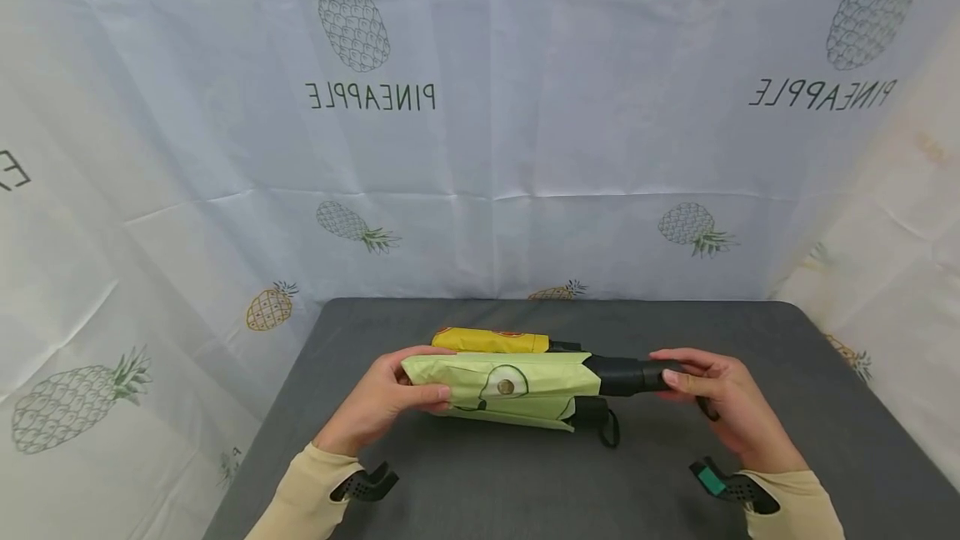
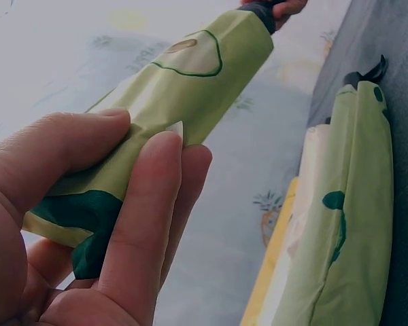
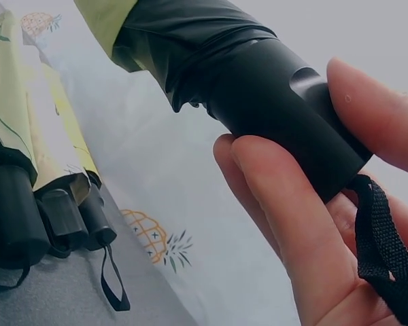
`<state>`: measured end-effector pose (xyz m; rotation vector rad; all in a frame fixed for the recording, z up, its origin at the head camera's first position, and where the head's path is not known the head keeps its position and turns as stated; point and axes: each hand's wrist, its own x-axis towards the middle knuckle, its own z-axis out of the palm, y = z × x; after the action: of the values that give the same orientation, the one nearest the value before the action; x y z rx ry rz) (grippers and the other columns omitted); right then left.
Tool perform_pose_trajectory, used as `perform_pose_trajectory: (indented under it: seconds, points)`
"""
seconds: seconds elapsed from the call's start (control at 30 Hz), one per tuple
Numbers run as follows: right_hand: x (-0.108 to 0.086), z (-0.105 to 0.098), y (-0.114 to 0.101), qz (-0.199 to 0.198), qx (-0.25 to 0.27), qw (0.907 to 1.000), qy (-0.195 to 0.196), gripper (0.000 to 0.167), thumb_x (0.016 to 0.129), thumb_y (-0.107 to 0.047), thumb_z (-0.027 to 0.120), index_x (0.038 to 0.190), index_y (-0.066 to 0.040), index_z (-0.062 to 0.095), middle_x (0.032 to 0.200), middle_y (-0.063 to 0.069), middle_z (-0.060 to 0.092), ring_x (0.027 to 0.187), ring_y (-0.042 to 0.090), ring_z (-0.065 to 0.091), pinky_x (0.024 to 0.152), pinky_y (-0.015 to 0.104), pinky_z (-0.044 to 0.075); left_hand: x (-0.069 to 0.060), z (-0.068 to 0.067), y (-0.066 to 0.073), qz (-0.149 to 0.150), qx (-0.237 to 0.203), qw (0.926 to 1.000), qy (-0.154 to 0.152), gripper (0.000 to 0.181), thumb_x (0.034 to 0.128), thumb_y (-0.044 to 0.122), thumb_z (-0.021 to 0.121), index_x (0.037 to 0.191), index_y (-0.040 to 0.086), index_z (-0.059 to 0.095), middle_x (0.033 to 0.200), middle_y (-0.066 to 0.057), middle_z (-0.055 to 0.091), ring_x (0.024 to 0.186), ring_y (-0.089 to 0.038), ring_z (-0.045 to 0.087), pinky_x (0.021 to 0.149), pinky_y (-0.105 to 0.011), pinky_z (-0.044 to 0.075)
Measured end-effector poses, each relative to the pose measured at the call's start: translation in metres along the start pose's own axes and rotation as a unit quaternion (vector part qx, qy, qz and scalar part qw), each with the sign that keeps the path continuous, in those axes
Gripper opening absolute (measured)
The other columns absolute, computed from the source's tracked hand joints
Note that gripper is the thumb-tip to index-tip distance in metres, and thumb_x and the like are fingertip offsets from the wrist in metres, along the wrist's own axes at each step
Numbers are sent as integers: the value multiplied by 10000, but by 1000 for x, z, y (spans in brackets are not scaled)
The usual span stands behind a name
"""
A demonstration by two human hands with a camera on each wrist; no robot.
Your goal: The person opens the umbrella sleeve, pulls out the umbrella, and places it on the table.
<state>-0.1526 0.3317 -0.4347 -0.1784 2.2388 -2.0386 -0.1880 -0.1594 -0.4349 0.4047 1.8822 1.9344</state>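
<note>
A folded light-green umbrella (image 1: 465,369) with an avocado print is held level above the table between both hands. The left hand (image 1: 378,398) pinches its cloth end, thumb on one side and fingers on the other; in the left wrist view the cloth (image 2: 183,102) lies between them. At the other end, the right hand (image 1: 731,402) grips the black handle (image 3: 285,109), with a black strap (image 3: 377,238) hanging by the palm. Below the held umbrella lies another green umbrella (image 2: 357,204), partly covered by it in the head view.
A yellow umbrella (image 1: 491,341) lies behind on the dark grey table (image 1: 525,490). Beside it is a pale umbrella (image 3: 47,129), seen in the right wrist view between the yellow and green ones. A white curtain (image 1: 525,140) with pineapple prints hangs behind the table.
</note>
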Motion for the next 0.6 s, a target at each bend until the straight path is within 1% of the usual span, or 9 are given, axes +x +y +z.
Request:
perform_pose_trajectory:
  seconds: [0.1, 0.2, 0.27, 0.37, 0.47, 0.6]
  points:
    - [1, -3, 0, -74, 32, 10000, -4, 338, 1092, -44, 620, 1389, -143, 746, 1176, -136, 806, 1029, 125, 799, 911, 236, 634, -1, -2, 1, 40, -12, 10000, 28, 632, 946, 86, 843, 1517, 17, 584, 1270, -147, 676, 1070, -261, 765, 970, -543, 656]
    - [1, -5, 1, -126, 85, 9999, -43, 344, 1096, -33, 606, 1390, -145, 745, 1173, -129, 809, 1032, 120, 796, 911, 242, 638, -1, -3, 2, 41, 11, 10000, 31, 633, 948, 93, 843, 1519, 18, 582, 1268, -145, 676, 1068, -257, 763, 974, -544, 654]
    - [0, -6, 1, -134, 102, 9998, -66, 343, 1098, -35, 603, 1385, -155, 748, 1178, -132, 806, 1029, 122, 798, 911, 244, 640, -1, -4, 2, 18, 36, 10000, 33, 633, 947, 97, 844, 1521, 28, 585, 1270, -142, 677, 1073, -259, 763, 983, -556, 647]
    - [0, -8, 2, -160, 122, 9998, -80, 337, 1097, -33, 605, 1393, -123, 740, 1193, -138, 801, 1017, 133, 806, 911, 245, 641, -1, -3, 4, -18, 32, 10000, 58, 627, 942, 97, 850, 1513, 41, 596, 1273, -140, 677, 1080, -264, 760, 1005, -603, 620]
    - [-2, -9, 2, -197, 158, 9996, -93, 336, 1096, -30, 604, 1390, -113, 741, 1203, -144, 796, 1014, 135, 809, 909, 242, 642, -2, -4, 4, -20, 15, 10000, 85, 625, 939, 100, 854, 1509, 51, 603, 1270, -140, 680, 1082, -272, 760, 1010, -625, 609]
    - [-3, -12, 2, -256, 159, 9995, -99, 337, 1097, -24, 597, 1375, -134, 753, 1199, -143, 797, 1015, 125, 804, 905, 246, 646, -3, -6, 4, 14, 51, 10000, 74, 624, 943, 112, 851, 1514, 61, 605, 1257, -132, 693, 1064, -268, 769, 1003, -628, 613]
